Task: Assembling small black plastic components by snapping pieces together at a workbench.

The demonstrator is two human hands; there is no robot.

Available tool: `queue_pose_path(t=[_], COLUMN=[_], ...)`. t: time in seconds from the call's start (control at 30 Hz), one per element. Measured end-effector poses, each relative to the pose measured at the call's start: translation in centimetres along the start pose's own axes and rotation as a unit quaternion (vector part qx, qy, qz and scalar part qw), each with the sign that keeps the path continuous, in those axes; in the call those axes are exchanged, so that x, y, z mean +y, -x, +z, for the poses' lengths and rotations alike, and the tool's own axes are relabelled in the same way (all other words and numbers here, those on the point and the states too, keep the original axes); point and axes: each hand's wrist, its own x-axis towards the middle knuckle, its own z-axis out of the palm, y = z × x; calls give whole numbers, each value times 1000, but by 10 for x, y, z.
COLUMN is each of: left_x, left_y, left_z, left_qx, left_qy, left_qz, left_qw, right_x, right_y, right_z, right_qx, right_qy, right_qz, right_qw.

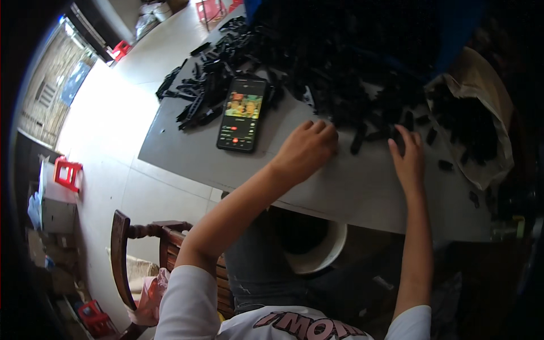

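Observation:
My left hand point(310, 148) rests over the grey table with its fingers curled under. What they hold, if anything, is hidden beneath the hand. To the right, my right hand point(409, 158) reaches toward loose black plastic pieces, thumb and forefinger spread apart. A small dark piece lies just beyond its fingertips; I see none held. Between the hands lies a short black plastic piece point(358, 139). Beyond them spreads a large heap of black plastic pieces point(340, 85). A lit smartphone point(238, 127) lies left of my left hand, touching the heap's edge.
An open beige sack point(503, 133) of black pieces lies on the table's right side. The grey table point(187, 150) ends near my lap. Below it stands a white-rimmed basin point(339, 249) with dark contents. A wooden chair point(120, 243) and a red stool point(68, 174) are at left.

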Motion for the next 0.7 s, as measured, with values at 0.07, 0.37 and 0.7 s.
queue_pose_path(t=[0.07, 0.37, 0.7], left_x=[0, 22, 75], left_y=[4, 23, 29], left_z=[-3, -48, -40], left_qx=[4, -125, -29], left_qy=[-26, 411, 634], left_qz=[8, -280, -168], left_qw=[1000, 859, 754], right_x=[11, -34, -89], right_y=[-1, 48, 92], right_z=[2, -36, -47], right_qx=[22, -40, -82], right_qy=[60, -241, -456], right_qz=[-38, 86, 136], right_qw=[997, 966, 876])
